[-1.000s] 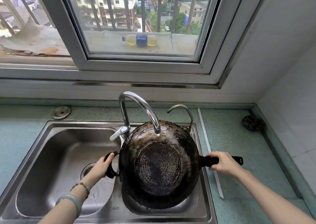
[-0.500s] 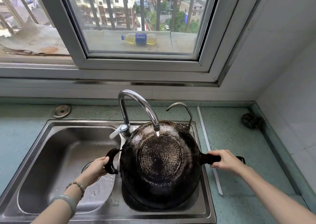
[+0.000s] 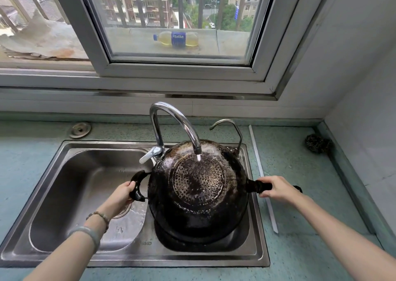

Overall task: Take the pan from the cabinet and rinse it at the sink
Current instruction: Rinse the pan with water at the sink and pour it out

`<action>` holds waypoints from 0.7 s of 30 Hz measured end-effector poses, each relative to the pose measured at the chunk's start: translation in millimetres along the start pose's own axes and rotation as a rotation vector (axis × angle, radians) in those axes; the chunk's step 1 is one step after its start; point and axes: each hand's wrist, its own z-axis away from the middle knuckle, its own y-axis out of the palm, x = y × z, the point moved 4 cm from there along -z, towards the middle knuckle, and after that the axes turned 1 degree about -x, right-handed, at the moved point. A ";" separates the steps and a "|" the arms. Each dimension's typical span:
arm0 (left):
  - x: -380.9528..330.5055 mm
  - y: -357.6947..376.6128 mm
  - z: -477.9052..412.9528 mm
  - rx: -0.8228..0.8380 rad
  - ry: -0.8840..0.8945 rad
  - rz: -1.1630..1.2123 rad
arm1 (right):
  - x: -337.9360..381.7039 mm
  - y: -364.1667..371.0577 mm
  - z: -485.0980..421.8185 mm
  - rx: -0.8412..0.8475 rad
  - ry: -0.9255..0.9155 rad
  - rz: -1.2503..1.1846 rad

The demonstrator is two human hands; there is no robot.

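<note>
Below the window, over the steel sink's (image 3: 90, 152) right basin, the blackened pan (image 3: 198, 195) hangs bottom-up under the running tap (image 3: 171, 118), left hand (image 3: 121, 195) curled around its loop handle at nine o'clock, right hand (image 3: 278, 188) gripping the long handle at three o'clock.

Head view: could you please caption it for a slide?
Both hands hold the upturned pan under the running faucet over the sink.
</note>
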 end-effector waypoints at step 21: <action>-16.5 2.6 23.8 -0.012 0.018 -0.027 | 6.3 6.4 7.0 -0.104 -0.069 0.075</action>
